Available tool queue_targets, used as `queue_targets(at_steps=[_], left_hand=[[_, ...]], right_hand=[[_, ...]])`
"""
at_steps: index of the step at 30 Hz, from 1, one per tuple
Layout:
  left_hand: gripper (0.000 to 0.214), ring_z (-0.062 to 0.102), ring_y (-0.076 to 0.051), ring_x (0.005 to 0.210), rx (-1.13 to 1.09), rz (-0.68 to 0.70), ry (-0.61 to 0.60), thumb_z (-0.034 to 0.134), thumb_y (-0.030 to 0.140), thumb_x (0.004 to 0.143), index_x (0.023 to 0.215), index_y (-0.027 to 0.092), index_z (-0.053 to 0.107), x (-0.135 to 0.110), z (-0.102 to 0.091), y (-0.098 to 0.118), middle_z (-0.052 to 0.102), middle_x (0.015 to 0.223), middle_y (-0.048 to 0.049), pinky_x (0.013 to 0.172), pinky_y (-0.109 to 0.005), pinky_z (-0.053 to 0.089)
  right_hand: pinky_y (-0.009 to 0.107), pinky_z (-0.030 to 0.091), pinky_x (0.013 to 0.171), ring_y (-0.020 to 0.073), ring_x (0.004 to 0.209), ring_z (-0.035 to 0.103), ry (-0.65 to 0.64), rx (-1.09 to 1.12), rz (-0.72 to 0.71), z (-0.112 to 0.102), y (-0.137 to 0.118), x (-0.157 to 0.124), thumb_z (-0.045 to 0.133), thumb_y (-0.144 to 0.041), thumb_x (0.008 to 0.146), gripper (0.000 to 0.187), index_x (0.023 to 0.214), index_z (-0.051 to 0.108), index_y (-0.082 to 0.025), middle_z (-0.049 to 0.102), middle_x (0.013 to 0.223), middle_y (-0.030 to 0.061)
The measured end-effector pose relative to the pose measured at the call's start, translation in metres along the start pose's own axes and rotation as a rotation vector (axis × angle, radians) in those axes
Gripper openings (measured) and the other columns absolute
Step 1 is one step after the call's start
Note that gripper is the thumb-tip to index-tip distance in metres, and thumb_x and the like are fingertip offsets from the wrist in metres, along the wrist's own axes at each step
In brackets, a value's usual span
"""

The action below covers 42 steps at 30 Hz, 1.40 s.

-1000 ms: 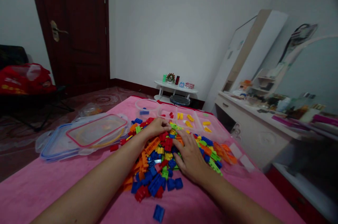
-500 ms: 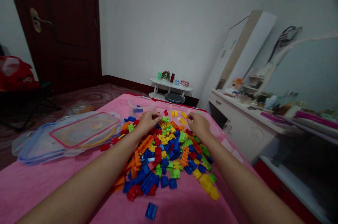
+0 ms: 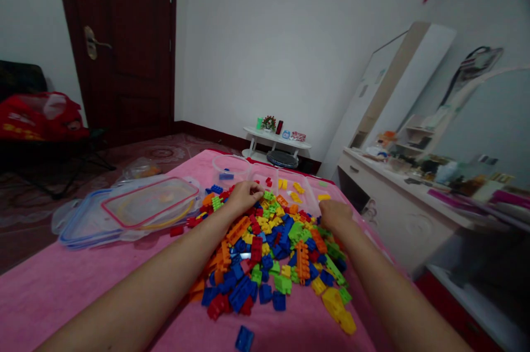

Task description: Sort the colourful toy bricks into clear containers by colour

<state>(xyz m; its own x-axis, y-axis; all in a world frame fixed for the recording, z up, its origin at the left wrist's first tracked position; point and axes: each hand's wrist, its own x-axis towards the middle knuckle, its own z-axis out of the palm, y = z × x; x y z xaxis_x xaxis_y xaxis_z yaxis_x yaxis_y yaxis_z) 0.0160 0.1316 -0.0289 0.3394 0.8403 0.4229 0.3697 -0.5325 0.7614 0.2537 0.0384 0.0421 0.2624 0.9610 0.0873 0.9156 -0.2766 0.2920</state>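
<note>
A heap of toy building bricks (image 3: pixel 267 225) in red, blue, yellow, green and orange covers the middle of the pink cloth. At the heap's far left edge is my left hand (image 3: pixel 244 199), its fingers curled in towards the thumb; anything between the fingertips is too small to make out. My right hand (image 3: pixel 336 215) is at the far right edge, closed like a fist, with its fingertips hidden. Just beyond it lies a yellow brick (image 3: pixel 323 197). Clear containers stand behind the heap: a round one (image 3: pixel 215 163) with a blue brick (image 3: pixel 226 176), others with red and yellow bricks.
Stacked clear lids (image 3: pixel 151 203) with red and blue rims lie to the left on the pink cloth (image 3: pixel 45 308). A loose blue brick (image 3: pixel 244 337) lies near me. A cluttered white dresser (image 3: pixel 397 192) stands to the right, a low white table (image 3: pixel 276 137) at the far wall.
The camera has turned slightly left, so everything sits farther right. My right hand has moved rightward along the containers, and its fingers look more closed. My left hand stays by the far left bricks.
</note>
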Motion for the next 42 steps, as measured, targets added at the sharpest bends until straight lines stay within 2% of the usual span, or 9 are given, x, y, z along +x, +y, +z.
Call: queue_targets(at_steps=[5, 12, 17, 22, 26, 29, 33, 37, 42], left_hand=[[0.023, 0.063, -0.017, 0.072, 0.018, 0.007, 0.000, 0.055, 0.025, 0.074, 0.084, 0.014, 0.072, -0.002, -0.001, 0.002, 0.071, 0.079, -0.0045, 0.067, -0.025, 0.045], [0.021, 0.063, -0.016, 0.071, -0.003, 0.002, -0.003, 0.055, 0.024, 0.075, 0.083, 0.013, 0.071, -0.002, 0.000, 0.002, 0.071, 0.078, -0.0045, 0.066, -0.024, 0.046], [0.021, 0.063, -0.016, 0.072, -0.015, 0.009, -0.012, 0.055, 0.025, 0.075, 0.082, 0.013, 0.071, -0.001, 0.001, 0.000, 0.071, 0.077, -0.0046, 0.067, -0.024, 0.046], [0.025, 0.061, -0.015, 0.070, -0.109, 0.017, 0.004, 0.056, 0.033, 0.077, 0.083, 0.013, 0.069, -0.004, -0.002, 0.012, 0.068, 0.076, -0.0041, 0.064, -0.023, 0.046], [0.044, 0.062, -0.015, 0.065, -0.449, -0.143, -0.131, 0.053, 0.052, 0.079, 0.096, 0.013, 0.063, -0.013, -0.002, 0.040, 0.065, 0.087, -0.0076, 0.055, -0.025, 0.049], [0.063, 0.064, -0.015, 0.066, -0.740, -0.292, -0.310, 0.048, 0.066, 0.076, 0.117, 0.018, 0.054, -0.018, 0.000, 0.056, 0.063, 0.096, -0.0092, 0.055, -0.027, 0.052], [0.064, 0.061, -0.011, 0.058, -0.985, -0.435, -0.461, 0.043, 0.070, 0.077, 0.105, 0.015, 0.060, -0.017, -0.001, 0.059, 0.062, 0.078, -0.0060, 0.048, -0.018, 0.048], [0.036, 0.057, -0.007, 0.049, -1.161, -0.602, -0.323, 0.050, 0.047, 0.085, 0.091, 0.013, 0.060, -0.012, -0.009, 0.058, 0.061, 0.072, -0.0039, 0.037, -0.012, 0.039], [0.016, 0.053, -0.007, 0.046, -1.196, -0.702, -0.078, 0.044, 0.017, 0.086, 0.077, 0.010, 0.055, -0.005, -0.017, 0.054, 0.056, 0.064, -0.0042, 0.041, -0.014, 0.045]], right_hand=[[0.030, 0.045, 0.066, 0.0243, 0.086, 0.065, 0.056, 0.178, -0.029, -0.038, -0.009, -0.002, 0.062, -0.031, 0.068, 0.024, 0.089, 0.070, -0.021, 0.070, 0.093, 0.0103], [0.027, 0.039, 0.061, 0.0222, 0.084, 0.063, 0.063, 0.396, -0.155, 0.003, -0.058, -0.011, 0.065, -0.040, 0.065, 0.030, 0.089, 0.066, -0.023, 0.068, 0.092, 0.0058], [0.026, 0.038, 0.060, 0.0214, 0.081, 0.062, 0.124, 0.467, -0.153, 0.012, -0.059, -0.008, 0.064, -0.035, 0.065, 0.022, 0.082, 0.067, -0.022, 0.068, 0.085, 0.0051], [0.023, 0.037, 0.050, 0.0141, 0.054, 0.055, 0.164, 1.091, -0.150, 0.008, -0.052, -0.005, 0.059, -0.036, 0.069, 0.022, 0.073, 0.064, -0.015, 0.062, 0.061, 0.0020], [0.021, 0.033, 0.040, 0.0108, 0.041, 0.048, 0.092, 1.537, -0.136, 0.004, -0.057, -0.010, 0.062, -0.044, 0.070, 0.038, 0.086, 0.064, -0.011, 0.058, 0.052, -0.0002], [0.023, 0.042, 0.048, 0.0134, 0.054, 0.057, 0.156, 1.480, -0.263, 0.000, -0.066, -0.015, 0.064, -0.043, 0.069, 0.039, 0.090, 0.067, -0.011, 0.066, 0.068, 0.0039], [0.029, 0.051, 0.062, 0.0170, 0.070, 0.064, 0.215, 1.387, -0.301, -0.004, -0.076, -0.019, 0.069, -0.038, 0.064, 0.050, 0.106, 0.062, -0.011, 0.067, 0.105, 0.0124], [0.031, 0.053, 0.066, 0.0176, 0.074, 0.066, 0.254, 1.434, -0.249, -0.008, -0.077, -0.021, 0.068, -0.038, 0.066, 0.052, 0.110, 0.059, -0.012, 0.062, 0.116, 0.0149], [0.032, 0.055, 0.069, 0.0198, 0.079, 0.067, 0.147, 1.555, -0.301, -0.009, -0.075, -0.021, 0.068, -0.030, 0.065, 0.042, 0.103, 0.061, -0.013, 0.067, 0.103, 0.0120]])
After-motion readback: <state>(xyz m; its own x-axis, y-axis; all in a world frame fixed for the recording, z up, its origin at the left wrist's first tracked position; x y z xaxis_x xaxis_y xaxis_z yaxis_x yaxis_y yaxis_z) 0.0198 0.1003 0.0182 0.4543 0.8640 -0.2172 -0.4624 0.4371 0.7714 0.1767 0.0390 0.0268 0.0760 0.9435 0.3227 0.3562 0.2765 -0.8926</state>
